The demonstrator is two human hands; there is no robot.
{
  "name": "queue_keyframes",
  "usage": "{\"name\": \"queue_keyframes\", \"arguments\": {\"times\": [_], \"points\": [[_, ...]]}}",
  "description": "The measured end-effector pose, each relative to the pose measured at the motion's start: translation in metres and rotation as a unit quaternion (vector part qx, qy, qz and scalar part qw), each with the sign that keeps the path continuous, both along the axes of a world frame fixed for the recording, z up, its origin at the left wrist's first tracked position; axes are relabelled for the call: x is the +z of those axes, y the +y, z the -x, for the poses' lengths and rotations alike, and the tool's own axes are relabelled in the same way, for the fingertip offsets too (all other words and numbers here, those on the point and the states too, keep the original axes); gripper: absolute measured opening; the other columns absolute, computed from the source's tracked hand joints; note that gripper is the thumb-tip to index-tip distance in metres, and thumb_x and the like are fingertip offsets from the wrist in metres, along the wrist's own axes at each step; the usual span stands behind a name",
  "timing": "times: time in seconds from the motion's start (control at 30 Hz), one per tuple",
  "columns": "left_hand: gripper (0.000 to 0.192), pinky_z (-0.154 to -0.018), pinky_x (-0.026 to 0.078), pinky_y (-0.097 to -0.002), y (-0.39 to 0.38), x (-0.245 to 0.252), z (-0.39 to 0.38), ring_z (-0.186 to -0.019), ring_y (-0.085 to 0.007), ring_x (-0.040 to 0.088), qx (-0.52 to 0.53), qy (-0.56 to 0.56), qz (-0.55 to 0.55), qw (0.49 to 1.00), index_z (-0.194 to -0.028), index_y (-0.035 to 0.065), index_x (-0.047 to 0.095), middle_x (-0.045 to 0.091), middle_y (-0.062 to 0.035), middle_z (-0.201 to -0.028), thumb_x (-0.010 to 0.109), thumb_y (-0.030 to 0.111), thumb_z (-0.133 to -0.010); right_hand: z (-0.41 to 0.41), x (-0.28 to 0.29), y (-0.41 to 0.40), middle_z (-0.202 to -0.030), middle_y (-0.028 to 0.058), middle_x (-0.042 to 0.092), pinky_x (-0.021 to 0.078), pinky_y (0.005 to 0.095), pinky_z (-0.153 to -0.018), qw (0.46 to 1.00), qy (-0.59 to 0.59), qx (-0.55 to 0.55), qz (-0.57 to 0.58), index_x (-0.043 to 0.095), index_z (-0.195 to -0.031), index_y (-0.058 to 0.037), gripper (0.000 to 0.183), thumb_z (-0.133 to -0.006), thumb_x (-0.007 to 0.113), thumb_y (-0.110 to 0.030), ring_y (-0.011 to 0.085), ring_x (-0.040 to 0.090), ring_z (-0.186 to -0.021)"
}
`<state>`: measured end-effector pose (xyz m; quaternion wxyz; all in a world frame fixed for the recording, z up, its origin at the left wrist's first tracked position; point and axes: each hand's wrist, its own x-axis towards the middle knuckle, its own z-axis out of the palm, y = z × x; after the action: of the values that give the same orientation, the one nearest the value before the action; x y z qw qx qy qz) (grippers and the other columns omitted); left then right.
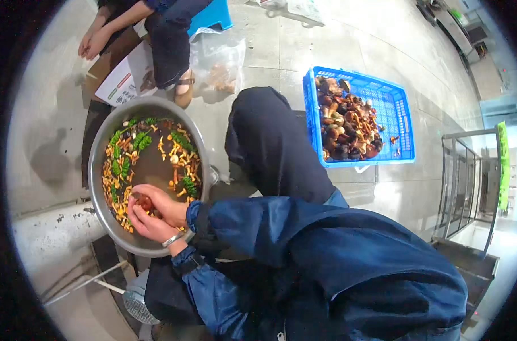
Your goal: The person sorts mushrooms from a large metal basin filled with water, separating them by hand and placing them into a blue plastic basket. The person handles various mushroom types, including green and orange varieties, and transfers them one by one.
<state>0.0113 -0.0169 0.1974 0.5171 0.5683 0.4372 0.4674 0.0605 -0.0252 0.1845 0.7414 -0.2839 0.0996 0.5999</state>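
Note:
My left hand point(150, 222), with a silver bracelet at its wrist, and my right hand point(167, 205) are cupped together around a reddish-brown mushroom point(144, 202). Fingers hide part of it, so which hand bears its weight is unclear. Both hands are over the near side of a round metal basin point(97, 209) of brownish water. Small yellow-orange mushrooms point(193, 166) float around its inner edge. Among them are curly green leaves point(142, 140). Beyond my raised right knee point(271, 136) stands a blue plastic crate point(405, 123) with a heap of brown mushrooms point(348, 121).
Another person's hands point(94, 42) are beyond the basin, near a printed cardboard box point(124, 85). A clear plastic bag point(220, 64) with brownish contents lies by that person's shoe point(184, 91). A blue stool point(211, 17) stands behind. A white pipe point(58, 223) runs beside the basin.

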Motion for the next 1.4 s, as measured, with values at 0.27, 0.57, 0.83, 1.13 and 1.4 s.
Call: {"name": "queue_keyframes", "arguments": {"times": [0.27,0.57,0.83,1.13,1.4], "points": [[0.031,-0.084,0.045,-0.0332,-0.032,0.050,-0.025,-0.097,-0.0211,0.055,-0.075,0.094,-0.164,0.979,-0.112,-0.0018,0.052,0.055,-0.0125,-0.111,0.045,0.022,-0.093,-0.014,0.022,-0.016,-0.066,-0.0014,0.054,0.0424,0.0280,-0.060,0.973,0.168,-0.053,-0.149,0.057,-0.079,-0.0142,0.025,-0.083,0.056,-0.039,0.0130,0.050,-0.061],[0.025,-0.087,0.043,-0.0330,-0.067,0.126,-0.091,-0.099,-0.0214,0.053,-0.026,-0.042,-0.314,0.948,-0.102,-0.0052,0.053,0.051,-0.0163,-0.118,0.048,0.016,-0.091,-0.129,0.128,-0.083,-0.082,0.0143,0.062,0.0487,0.0399,-0.069,0.927,0.183,-0.070,-0.320,0.057,-0.088,-0.0072,0.031,-0.085,0.050,-0.037,0.0286,0.059,-0.077],[0.017,-0.076,0.051,-0.0314,-0.006,0.011,-0.058,-0.086,-0.0155,0.058,-0.163,-0.188,0.241,0.938,-0.100,0.0048,0.055,0.060,-0.0065,-0.094,0.056,0.015,-0.087,-0.343,0.109,-0.350,-0.126,0.0175,0.049,0.0412,0.0378,-0.095,0.923,-0.147,-0.171,-0.312,0.044,-0.126,-0.0038,0.042,-0.092,0.040,-0.027,0.0304,0.042,-0.120],[0.016,-0.073,0.053,-0.0308,0.030,-0.140,0.103,-0.080,-0.0189,0.060,0.063,-0.098,0.422,0.899,-0.092,0.0069,0.056,0.060,-0.0046,-0.085,0.060,0.019,-0.082,-0.330,-0.150,-0.729,-0.103,0.0136,0.059,0.0431,0.0400,-0.089,0.965,-0.098,-0.238,0.053,0.056,-0.102,-0.0077,0.026,-0.086,0.048,-0.027,0.0278,0.057,-0.095],[0.015,-0.073,0.053,-0.0302,0.044,-0.149,0.079,-0.081,-0.0181,0.057,0.003,-0.122,0.438,0.890,-0.091,0.0048,0.053,0.057,-0.0060,-0.085,0.059,0.017,-0.083,-0.448,0.004,-0.578,-0.129,0.0092,0.046,0.0352,0.0401,-0.099,0.772,-0.475,-0.064,0.417,0.039,-0.133,-0.0144,0.049,-0.091,0.040,-0.040,0.0239,0.041,-0.121]]}}
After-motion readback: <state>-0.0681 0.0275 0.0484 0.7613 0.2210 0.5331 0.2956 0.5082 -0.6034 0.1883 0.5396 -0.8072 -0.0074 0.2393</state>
